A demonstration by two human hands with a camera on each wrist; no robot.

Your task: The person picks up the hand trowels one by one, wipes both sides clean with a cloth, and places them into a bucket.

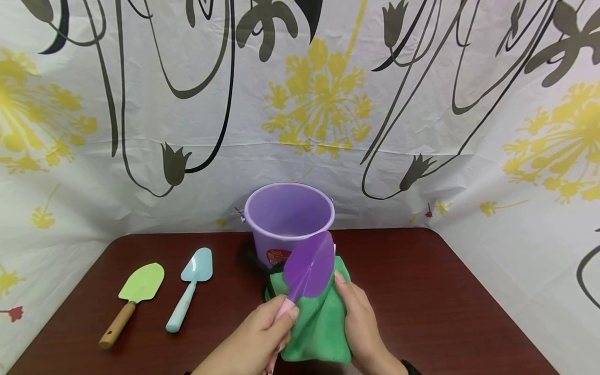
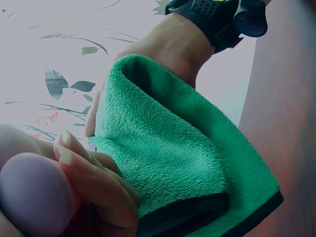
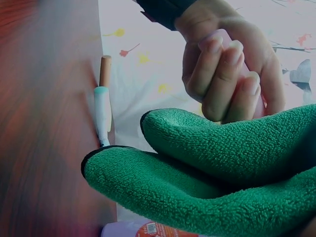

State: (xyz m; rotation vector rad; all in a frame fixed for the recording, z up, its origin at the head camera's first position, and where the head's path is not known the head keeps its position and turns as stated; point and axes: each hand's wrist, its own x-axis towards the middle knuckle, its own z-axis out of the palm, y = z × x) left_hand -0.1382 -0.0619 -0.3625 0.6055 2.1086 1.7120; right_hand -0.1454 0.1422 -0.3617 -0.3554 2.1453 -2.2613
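My left hand (image 1: 262, 333) grips the pink handle (image 1: 284, 308) of a small garden trowel with a purple blade (image 1: 309, 265); its fingers curl round the handle in the right wrist view. The blade points up and away, overlapping the bucket's front in the head view. A green cloth (image 1: 319, 333) with a dark edge hangs folded behind the blade. My right hand (image 1: 363, 320) holds this cloth against the blade's right side, thumb on its near face. In the left wrist view the folded cloth (image 2: 163, 148) drapes over the right hand and hides most of its fingers.
A purple bucket (image 1: 262, 242) stands at the table's back edge. On the left lie a green trowel with a wooden handle (image 1: 117, 325) and a light blue trowel (image 1: 183, 304). The brown table (image 1: 445, 312) meets a flower-patterned sheet (image 1: 300, 172) behind.
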